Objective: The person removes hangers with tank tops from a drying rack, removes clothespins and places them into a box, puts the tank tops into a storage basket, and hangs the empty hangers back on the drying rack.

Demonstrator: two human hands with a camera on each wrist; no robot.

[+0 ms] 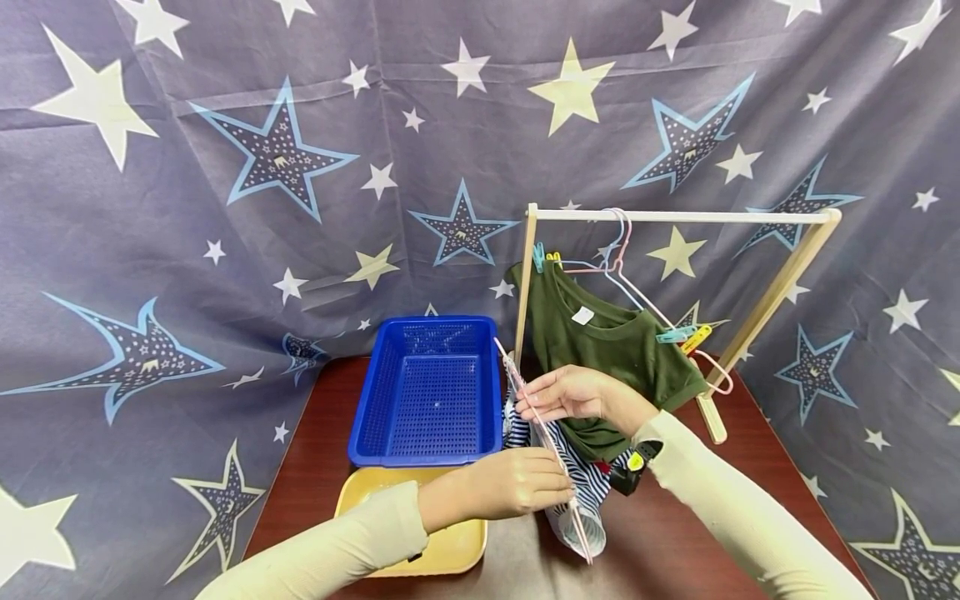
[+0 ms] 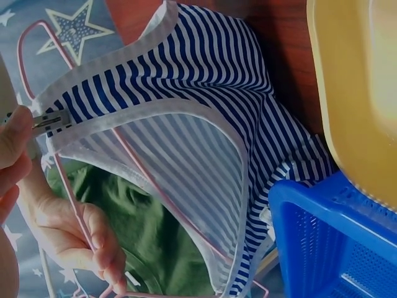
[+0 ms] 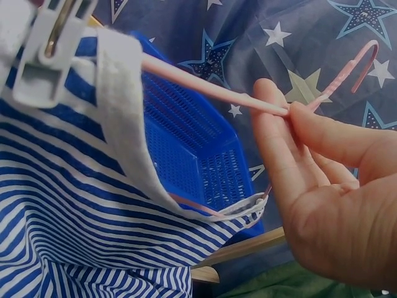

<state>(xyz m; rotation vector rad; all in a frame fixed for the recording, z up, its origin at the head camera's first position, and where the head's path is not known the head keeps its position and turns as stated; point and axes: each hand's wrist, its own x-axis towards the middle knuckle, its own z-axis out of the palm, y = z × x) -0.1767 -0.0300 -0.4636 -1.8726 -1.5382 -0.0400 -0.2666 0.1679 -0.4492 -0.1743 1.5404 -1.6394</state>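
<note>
The striped shirt (image 2: 217, 49) is above the counter (image 1: 675, 525), between the two hands and just beside the blue basket (image 1: 438, 408), with a pink hanger (image 3: 217, 91) running through its neckline. It should be light, soft and limp, quick to sag or slip sideways, and not easily harmed; the thin hanger looks stiffer and is probably smooth, though it may flex. The right hand (image 1: 570, 392) pinches the hanger's wire between thumb and fingers near the hook, a sensible hold for steering the whole load; the left hand (image 1: 517, 482) seems to pinch the grey peg (image 3: 40, 74) at the shirt's shoulder, though the left wrist view cuts off most of its fingers. The peg is best squeezed at its handle ends, with the cloth kept flat on the wire. Counted, there are two shirts, the striped one and a green shirt (image 1: 622, 354); three hangers, the pink one in hand plus a blue hanger (image 1: 627, 289) and another pink hanger (image 1: 628, 233) on the rail; one rack (image 1: 712, 217); one basket; and one yellow tray (image 1: 450, 550).
</note>
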